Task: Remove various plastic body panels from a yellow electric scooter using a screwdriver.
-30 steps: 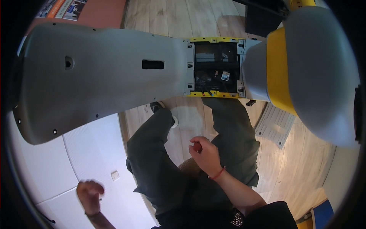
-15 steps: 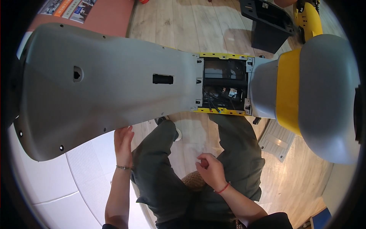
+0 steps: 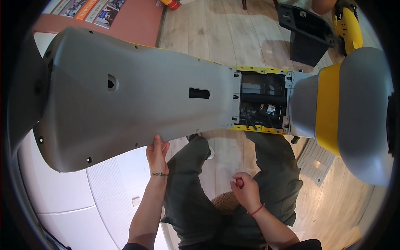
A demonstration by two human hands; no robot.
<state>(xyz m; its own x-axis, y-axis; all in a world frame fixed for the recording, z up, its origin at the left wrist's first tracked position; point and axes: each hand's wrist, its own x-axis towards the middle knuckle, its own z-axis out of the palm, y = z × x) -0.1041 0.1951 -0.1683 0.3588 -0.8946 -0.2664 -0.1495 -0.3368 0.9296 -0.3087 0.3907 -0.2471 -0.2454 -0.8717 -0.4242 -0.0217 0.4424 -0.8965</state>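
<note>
A long grey scooter panel (image 3: 146, 96) spans the view, with small holes along its edges and a black slot in it. My left hand (image 3: 157, 156) is at its near edge, one finger stretched onto the panel's face and the thumb apart; some fingers are hidden. To the right of the panel, an open bay (image 3: 263, 99) with yellow side rails shows black parts and loose thin cables. My right hand (image 3: 248, 192) is closed above my lap, apart from the scooter. Something reddish shows inside its curled fingers, too small to make out.
Right of the bay sits a grey seat (image 3: 364, 112) with a yellow band (image 3: 328, 110). A black bin-like box (image 3: 310, 46) and a yellow part (image 3: 349, 29) lie beyond. A ribbed grey plate (image 3: 315, 161) is on the wooden floor. Someone's hand (image 3: 324, 6) shows at the top.
The whole view has shifted, so the scooter appears further right. My left hand has brought a finger onto the panel's face. The right hand stays closed over my lap.
</note>
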